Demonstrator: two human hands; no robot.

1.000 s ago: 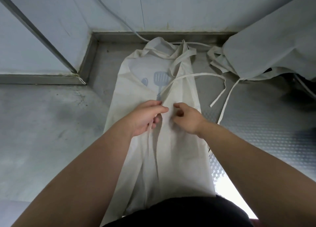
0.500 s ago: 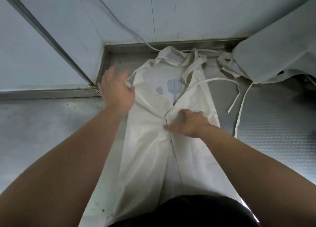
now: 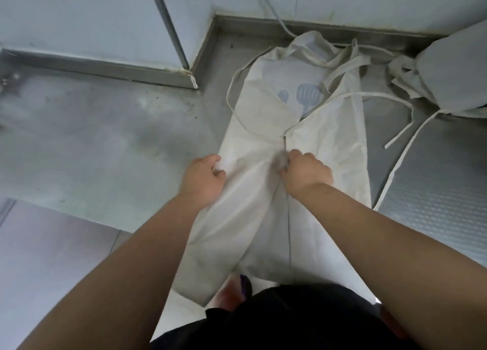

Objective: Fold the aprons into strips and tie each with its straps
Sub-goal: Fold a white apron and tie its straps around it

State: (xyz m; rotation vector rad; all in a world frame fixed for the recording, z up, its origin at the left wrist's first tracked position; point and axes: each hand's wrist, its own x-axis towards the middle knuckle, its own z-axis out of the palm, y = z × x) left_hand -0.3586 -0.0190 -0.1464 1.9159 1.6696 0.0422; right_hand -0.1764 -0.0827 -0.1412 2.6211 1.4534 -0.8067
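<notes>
Head cam looks straight down at a steel counter [image 3: 105, 139] tucked into a corner. On the left side of the cloth, the left hand [image 3: 204, 177] has its fingers curled around the outer edge of the left fold, thumb on top. The cream apron [image 3: 329, 139] lies flat and lengthwise on the counter, bib end toward the wall, near end hanging off the front edge by the person's body. Both long sides are folded in so they meet in a line down the middle, with a blue spatula print [image 3: 307, 97] peeking out near the top. The right hand [image 3: 307, 174] sits right on that middle line, knuckles up, fingers curled and pinching the fabric (fingertips are a bit blurry). A waist strap [image 3: 382, 96] trails loose off to the right, and further right there's a heap of more aprons [image 3: 453, 68] against the wall.
</notes>
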